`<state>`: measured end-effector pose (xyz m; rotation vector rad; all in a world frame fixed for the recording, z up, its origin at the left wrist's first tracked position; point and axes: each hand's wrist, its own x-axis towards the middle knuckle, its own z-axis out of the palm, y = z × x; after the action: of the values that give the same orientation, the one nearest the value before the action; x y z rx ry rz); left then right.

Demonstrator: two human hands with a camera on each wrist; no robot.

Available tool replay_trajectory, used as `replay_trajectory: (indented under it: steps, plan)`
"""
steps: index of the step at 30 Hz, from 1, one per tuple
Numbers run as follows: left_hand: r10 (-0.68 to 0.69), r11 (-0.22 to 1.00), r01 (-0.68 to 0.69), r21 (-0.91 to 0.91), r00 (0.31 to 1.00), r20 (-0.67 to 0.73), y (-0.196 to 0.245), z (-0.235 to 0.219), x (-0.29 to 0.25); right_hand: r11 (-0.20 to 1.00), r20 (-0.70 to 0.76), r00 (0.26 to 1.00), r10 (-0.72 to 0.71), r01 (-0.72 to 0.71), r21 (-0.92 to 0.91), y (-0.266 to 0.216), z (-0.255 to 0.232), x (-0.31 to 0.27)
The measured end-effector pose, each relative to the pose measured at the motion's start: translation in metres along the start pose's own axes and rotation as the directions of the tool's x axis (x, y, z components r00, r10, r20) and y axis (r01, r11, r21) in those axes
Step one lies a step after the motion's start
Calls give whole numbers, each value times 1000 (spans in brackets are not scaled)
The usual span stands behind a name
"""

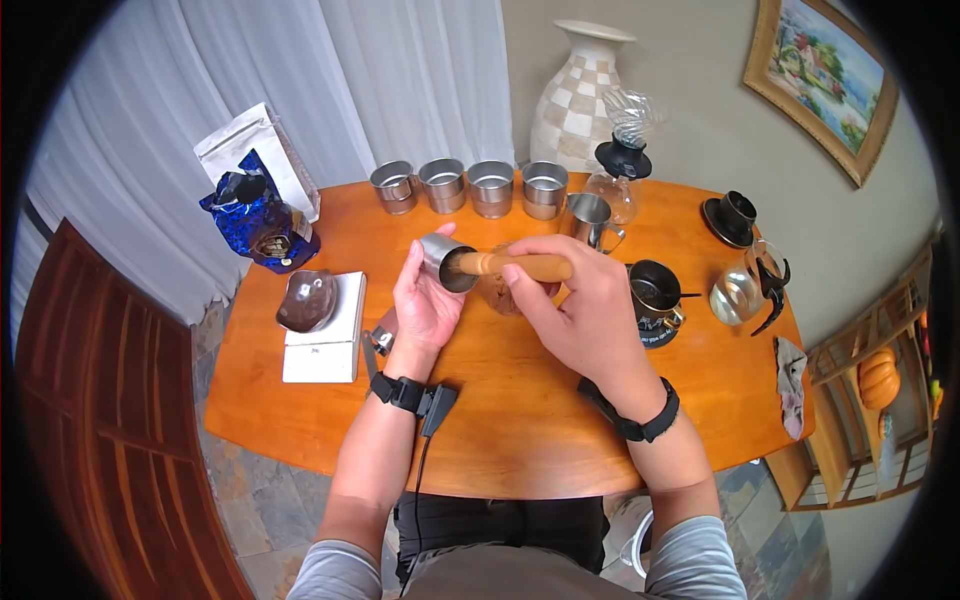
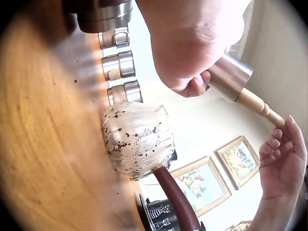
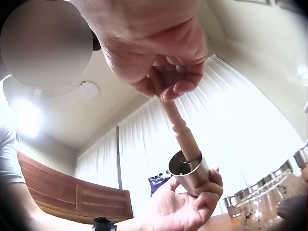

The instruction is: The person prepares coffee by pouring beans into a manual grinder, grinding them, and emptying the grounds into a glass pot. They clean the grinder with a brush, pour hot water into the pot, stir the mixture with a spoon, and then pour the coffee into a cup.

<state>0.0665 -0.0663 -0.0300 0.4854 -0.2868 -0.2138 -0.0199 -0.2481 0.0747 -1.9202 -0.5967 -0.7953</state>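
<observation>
My left hand (image 1: 432, 305) grips a small steel cup (image 1: 447, 262), tilted with its mouth toward the right hand. Fingers of my right hand (image 1: 585, 310) pinch a turned wooden handle (image 1: 520, 266), whose far end is inside the cup. In the right wrist view the wooden piece (image 3: 185, 139) enters the cup (image 3: 192, 175), with dark specks and thin bristle-like strands near its tip. Beneath the right hand, partly hidden, a clear ribbed glass vessel (image 2: 139, 139) spotted with dark bits stands on the table.
Several steel cups (image 1: 492, 189) line the back edge. A white scale (image 1: 322, 350) with a dark bowl (image 1: 308, 300) and coffee bags (image 1: 262, 225) are left. Right are a steel mug (image 1: 588, 220), black mug (image 1: 655, 287), glass pot (image 1: 738, 297) and cloth (image 1: 791, 385).
</observation>
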Motion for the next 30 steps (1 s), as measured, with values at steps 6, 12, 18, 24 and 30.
replay_trajectory:
  steps: [6,12,18,24,30]
  plan:
    - [74,978,-64,196,996,-41,-7,14,0,980,0,982,187,-187,62,22,2,7]
    - [70,943,-57,329,997,-27,-14,0,5,874,-43,904,426,-399,278,61,-10,15]
    - [56,928,-25,372,996,-73,-16,4,6,748,74,841,536,-514,420,76,3,13]
    - [73,870,-5,493,990,-118,-19,5,5,909,-147,903,403,-377,175,69,-10,16]
    - [115,826,-18,564,984,-136,-18,8,5,829,-62,862,504,-462,313,86,-8,14]
